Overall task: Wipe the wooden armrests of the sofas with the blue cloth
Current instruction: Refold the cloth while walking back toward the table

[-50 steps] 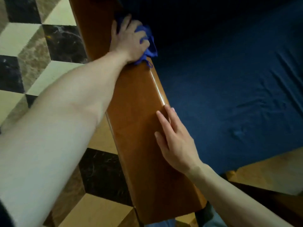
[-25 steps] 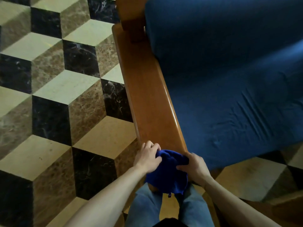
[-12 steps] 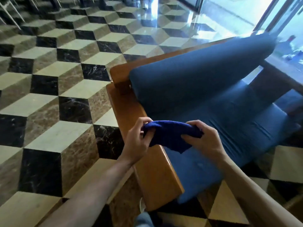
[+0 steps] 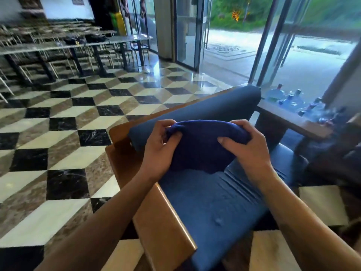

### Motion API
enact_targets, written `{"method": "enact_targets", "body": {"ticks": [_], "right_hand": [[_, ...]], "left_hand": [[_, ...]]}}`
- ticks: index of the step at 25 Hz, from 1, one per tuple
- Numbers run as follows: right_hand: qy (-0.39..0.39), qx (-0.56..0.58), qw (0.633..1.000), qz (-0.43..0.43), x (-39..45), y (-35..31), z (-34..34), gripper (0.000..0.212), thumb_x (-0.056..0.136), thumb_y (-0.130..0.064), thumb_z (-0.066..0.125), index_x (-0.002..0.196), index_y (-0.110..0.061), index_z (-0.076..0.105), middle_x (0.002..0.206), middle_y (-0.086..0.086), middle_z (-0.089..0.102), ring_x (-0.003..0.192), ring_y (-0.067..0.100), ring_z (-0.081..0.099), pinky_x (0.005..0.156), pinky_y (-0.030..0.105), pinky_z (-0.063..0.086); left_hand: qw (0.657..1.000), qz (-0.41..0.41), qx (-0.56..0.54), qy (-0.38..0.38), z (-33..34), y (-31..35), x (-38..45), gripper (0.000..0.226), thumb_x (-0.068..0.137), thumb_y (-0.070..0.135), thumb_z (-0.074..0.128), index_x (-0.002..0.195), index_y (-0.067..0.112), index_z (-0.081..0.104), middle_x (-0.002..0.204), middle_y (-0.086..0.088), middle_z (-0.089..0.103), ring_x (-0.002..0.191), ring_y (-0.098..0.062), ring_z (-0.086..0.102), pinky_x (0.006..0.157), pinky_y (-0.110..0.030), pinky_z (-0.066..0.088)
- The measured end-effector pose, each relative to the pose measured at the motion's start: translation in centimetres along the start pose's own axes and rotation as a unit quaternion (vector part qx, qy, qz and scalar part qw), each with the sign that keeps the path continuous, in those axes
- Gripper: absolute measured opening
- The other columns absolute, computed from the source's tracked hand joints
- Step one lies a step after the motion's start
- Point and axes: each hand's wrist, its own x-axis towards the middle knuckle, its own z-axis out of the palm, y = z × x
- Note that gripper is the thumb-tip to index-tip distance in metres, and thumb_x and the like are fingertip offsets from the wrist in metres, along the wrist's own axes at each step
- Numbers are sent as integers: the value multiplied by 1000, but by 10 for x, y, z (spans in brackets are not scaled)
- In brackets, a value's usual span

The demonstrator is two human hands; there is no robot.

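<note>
Blue cloth held up over the sofa seat, bunched between both hands. Left hand and right hand each have a closed grip on an end. Looks like refolding between wipes. Near wooden armrest is untouched below; next, probably lower the cloth onto an armrest.

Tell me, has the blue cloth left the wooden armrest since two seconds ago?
Yes. The blue cloth has come up off the wooden armrest and is held by both hands above the seat cushion.

The left hand and forearm hide part of the wooden armrest.
</note>
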Motion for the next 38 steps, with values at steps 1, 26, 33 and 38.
{"method": "enact_targets", "body": {"ticks": [1,26,33,38], "right_hand": [[12,-3,1000,-3,-9,-5,-14,33,71,-6,80,91,-27,65,79,-16,68,74,-2,60,70,14,49],[604,-277,734,141,-395,-169,-347,32,77,-20,77,101,-31,58,93,-19,67,86,3,66,68,19,55],[693,-266,647,177,-446,-197,-317,54,63,-32,88,109,-27,62,101,-11,67,96,7,66,81,27,49],[740,-289,587,155,-479,-211,-299,49,67,-36,83,109,-23,62,105,-1,69,101,19,67,85,38,55]], "left_hand": [[1000,-4,-13,-11,9,7,-5,34,93,3,61,96,37,56,86,29,68,85,10,62,80,-10,47],[632,64,-325,-701,434,218,-289,21,96,5,57,103,24,59,88,5,71,80,-5,66,65,-20,52],[483,48,-317,-815,456,238,-351,19,98,22,54,115,32,55,108,16,67,103,-4,64,80,-27,54],[416,68,-345,-839,453,255,-397,17,99,21,53,114,29,56,107,16,67,102,-8,65,81,-28,55]]}}
